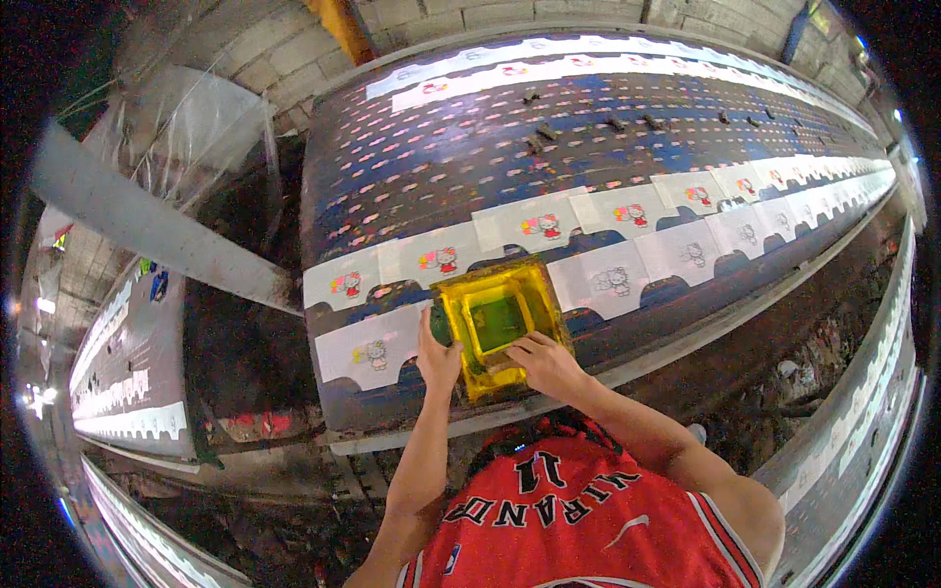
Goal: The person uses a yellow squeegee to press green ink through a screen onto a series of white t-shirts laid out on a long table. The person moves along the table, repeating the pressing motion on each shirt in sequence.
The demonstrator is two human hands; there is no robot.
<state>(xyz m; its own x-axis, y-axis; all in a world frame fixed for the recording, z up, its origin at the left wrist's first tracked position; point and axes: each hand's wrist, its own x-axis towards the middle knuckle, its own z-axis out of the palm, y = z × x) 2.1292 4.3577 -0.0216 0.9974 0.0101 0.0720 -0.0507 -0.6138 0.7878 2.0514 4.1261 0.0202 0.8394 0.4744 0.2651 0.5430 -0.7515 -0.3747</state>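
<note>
A square printing screen (545, 312) with a yellow, stained frame and a green mesh window lies on the long table in front of me. My left hand (438, 353) grips its left edge, thumb on the near side. Inside the lower right part of the frame, my right hand (545, 363) has its fingers closed on a small squeegee (500, 363), mostly hidden under them. White cut fabric pieces lie on both sides of the screen. The left piece (368, 348) bears a pale cartoon print; the right piece (600, 284) shows a grey outline print.
A dark long table (431, 167) carries rows of printed white pieces (534, 223) and several small dark lumps (618, 124). A pale beam (157, 220) slants in at left beside hanging clear plastic (211, 127). Other print tables (132, 367) stand left and at lower right.
</note>
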